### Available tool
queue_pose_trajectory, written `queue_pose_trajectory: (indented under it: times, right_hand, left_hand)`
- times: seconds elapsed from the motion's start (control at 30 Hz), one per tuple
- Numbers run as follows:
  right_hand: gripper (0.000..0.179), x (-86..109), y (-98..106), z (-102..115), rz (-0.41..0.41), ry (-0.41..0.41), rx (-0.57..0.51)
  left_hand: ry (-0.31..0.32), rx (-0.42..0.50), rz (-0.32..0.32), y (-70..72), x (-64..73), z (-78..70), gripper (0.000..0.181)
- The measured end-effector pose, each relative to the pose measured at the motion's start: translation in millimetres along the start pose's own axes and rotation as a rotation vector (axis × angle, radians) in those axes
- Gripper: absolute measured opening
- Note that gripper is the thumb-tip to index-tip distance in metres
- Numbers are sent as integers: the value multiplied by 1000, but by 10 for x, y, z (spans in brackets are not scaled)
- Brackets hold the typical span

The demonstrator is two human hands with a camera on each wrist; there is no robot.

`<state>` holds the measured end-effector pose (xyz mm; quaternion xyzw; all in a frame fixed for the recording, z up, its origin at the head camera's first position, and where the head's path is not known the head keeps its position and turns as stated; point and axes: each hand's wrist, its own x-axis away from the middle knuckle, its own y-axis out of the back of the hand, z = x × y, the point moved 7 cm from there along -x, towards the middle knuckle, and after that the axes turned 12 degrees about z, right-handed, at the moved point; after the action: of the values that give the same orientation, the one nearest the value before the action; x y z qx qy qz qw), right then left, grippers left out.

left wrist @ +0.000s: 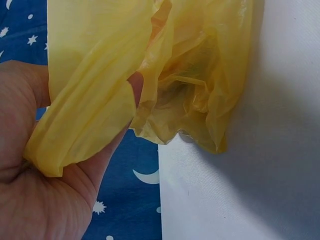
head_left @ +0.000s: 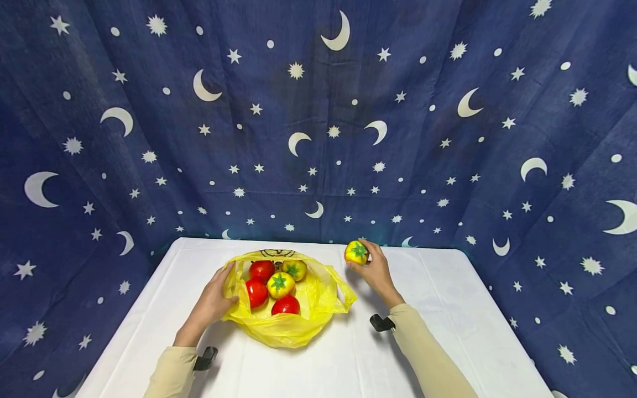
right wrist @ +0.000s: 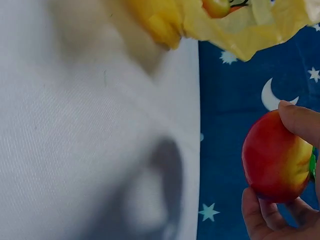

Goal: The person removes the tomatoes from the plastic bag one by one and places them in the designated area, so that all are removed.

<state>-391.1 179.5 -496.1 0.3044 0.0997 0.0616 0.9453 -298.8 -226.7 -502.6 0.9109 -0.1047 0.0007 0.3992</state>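
A yellow plastic bag (head_left: 283, 331) lies with its mouth spread wide toward me. Inside it are several red fruits (head_left: 286, 305) and two yellow ones (head_left: 281, 284) with green star-shaped leaf tops. My left hand (head_left: 215, 296) holds the bag's left side; in the left wrist view the thin plastic (left wrist: 90, 120) passes across the palm and between thumb and fingers. To the right of the bag, my right hand (head_left: 374, 271) grips a red-and-yellow fruit (right wrist: 272, 160) with a green leaf top, raised off the white table, thumb on one side and fingers on the other.
A white cloth covers the table (head_left: 438, 309). Behind and at both sides hangs a dark blue curtain (head_left: 318, 110) with moons and stars. The bag's handle loop (head_left: 345, 293) sticks out toward the right hand. Each wrist wears a black camera mount (head_left: 382, 323).
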Motion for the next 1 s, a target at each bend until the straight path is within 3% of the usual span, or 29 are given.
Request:
queue_pose_trajectory:
  times: [0.4, 0.67, 1.0]
  right_hand:
    - [77, -163, -92, -225, 12, -72, 72]
    - [79, -270, -129, -416, 13, -128, 63]
    - [80, -243, -211, -533, 45, -231, 22]
  left_hand:
    - [-11, 8, -9, 8, -16, 19, 91]
    - [-21, 11, -24, -20, -40, 27, 90]
    - [-4, 0, -7, 6, -38, -5, 90]
